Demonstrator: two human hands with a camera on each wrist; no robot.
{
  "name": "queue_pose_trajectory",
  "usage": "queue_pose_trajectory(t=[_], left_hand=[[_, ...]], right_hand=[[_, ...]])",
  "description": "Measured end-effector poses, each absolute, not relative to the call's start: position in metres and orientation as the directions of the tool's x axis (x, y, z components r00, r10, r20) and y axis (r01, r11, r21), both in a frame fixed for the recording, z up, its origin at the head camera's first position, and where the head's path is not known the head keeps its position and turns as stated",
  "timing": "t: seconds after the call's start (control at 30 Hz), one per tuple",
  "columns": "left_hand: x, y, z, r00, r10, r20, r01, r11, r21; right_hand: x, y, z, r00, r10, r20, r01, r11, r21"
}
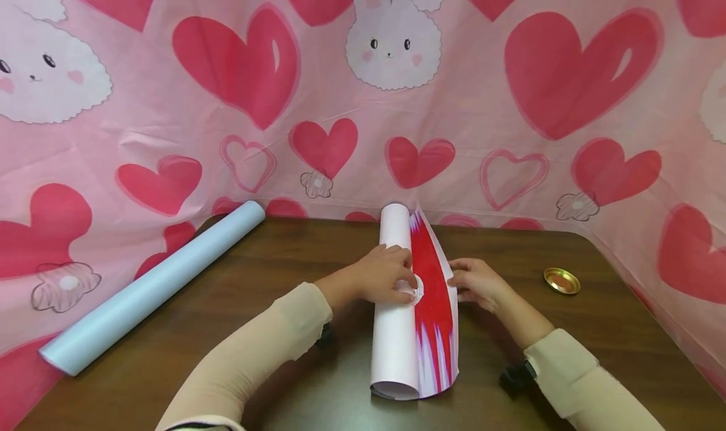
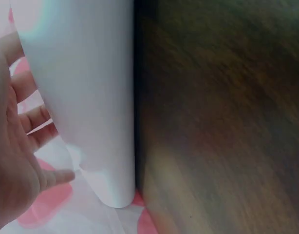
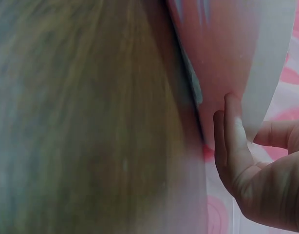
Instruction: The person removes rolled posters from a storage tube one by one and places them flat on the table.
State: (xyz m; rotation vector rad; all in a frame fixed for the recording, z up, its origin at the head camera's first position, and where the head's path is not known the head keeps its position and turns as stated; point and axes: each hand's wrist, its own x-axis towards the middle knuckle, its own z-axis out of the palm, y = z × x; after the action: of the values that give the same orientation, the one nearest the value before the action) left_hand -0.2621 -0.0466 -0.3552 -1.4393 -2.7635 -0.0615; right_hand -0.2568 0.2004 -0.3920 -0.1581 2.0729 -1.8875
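Note:
A white roll of paper (image 1: 394, 343) lies lengthwise in the middle of the table. Its right side is partly unrolled into a flap (image 1: 433, 280) printed red with purple-white streaks. Across the roll's top rests my left hand (image 1: 386, 275), fingers bent loosely over it and tips near a small round white label (image 1: 419, 289). In the left wrist view the left fingers (image 2: 32, 119) lie spread along the white roll. My right hand (image 1: 479, 284) pinches the flap's outer edge, with fingers (image 3: 233, 131) on the printed face and the thumb on the other side.
A long light-blue roll (image 1: 159, 280) lies slantwise along the left side of the brown wooden table (image 1: 317, 248). On the right is a small round gold-coloured dish or lid (image 1: 561, 280). Pink cloth (image 1: 340, 103) with hearts and rabbits hangs behind the table.

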Motion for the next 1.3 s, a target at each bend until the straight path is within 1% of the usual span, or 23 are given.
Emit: queue_pose_trajectory(t=[0.1, 0.17, 0.23, 0.27, 0.43, 0.53, 0.7, 0.77, 1.0, 1.1, 1.27, 1.3], left_hand=[[-0.261, -0.05, -0.353, -0.549, 0.836, 0.015, 0.834, 0.546, 0.073], [-0.26, -0.053, -0.353, -0.521, 0.853, 0.004, 0.849, 0.518, 0.1], [-0.258, -0.056, -0.353, -0.506, 0.862, 0.007, 0.858, 0.503, 0.1], [-0.258, -0.058, -0.354, -0.503, 0.864, 0.015, 0.862, 0.501, 0.079], [-0.257, -0.067, -0.355, -0.538, 0.841, 0.059, 0.84, 0.541, -0.044], [-0.259, -0.073, -0.354, -0.544, 0.836, 0.065, 0.834, 0.548, -0.064], [-0.259, -0.084, -0.349, -0.549, 0.835, 0.045, 0.835, 0.544, 0.083], [-0.258, -0.089, -0.348, -0.554, 0.832, 0.036, 0.829, 0.548, 0.11], [-0.26, -0.107, -0.355, -0.603, 0.794, 0.083, 0.795, 0.606, -0.027], [-0.262, -0.116, -0.356, -0.626, 0.776, 0.077, 0.778, 0.628, 0.004], [-0.261, -0.131, -0.355, -0.657, 0.754, 0.019, 0.749, 0.649, 0.135], [-0.26, -0.134, -0.354, -0.661, 0.75, 0.014, 0.744, 0.653, 0.144]], right_hand=[[-0.256, 0.207, -0.39, -0.938, -0.304, -0.167, 0.134, 0.126, -0.983], [-0.256, 0.212, -0.389, -0.938, -0.304, -0.168, 0.132, 0.136, -0.982], [-0.255, 0.217, -0.389, -0.934, -0.315, -0.167, 0.128, 0.139, -0.982], [-0.255, 0.22, -0.389, -0.932, -0.322, -0.166, 0.128, 0.137, -0.982], [-0.252, 0.232, -0.388, -0.927, -0.341, -0.157, 0.123, 0.118, -0.985], [-0.251, 0.238, -0.387, -0.928, -0.341, -0.151, 0.119, 0.114, -0.986], [-0.249, 0.248, -0.387, -0.929, -0.34, -0.148, 0.112, 0.121, -0.986], [-0.249, 0.252, -0.388, -0.929, -0.34, -0.148, 0.113, 0.12, -0.986], [-0.249, 0.267, -0.392, -0.931, -0.334, -0.148, 0.11, 0.132, -0.985], [-0.247, 0.273, -0.392, -0.932, -0.33, -0.147, 0.106, 0.137, -0.985], [-0.244, 0.287, -0.39, -0.939, -0.312, -0.144, 0.101, 0.15, -0.984], [-0.244, 0.29, -0.39, -0.94, -0.311, -0.142, 0.096, 0.157, -0.983]])
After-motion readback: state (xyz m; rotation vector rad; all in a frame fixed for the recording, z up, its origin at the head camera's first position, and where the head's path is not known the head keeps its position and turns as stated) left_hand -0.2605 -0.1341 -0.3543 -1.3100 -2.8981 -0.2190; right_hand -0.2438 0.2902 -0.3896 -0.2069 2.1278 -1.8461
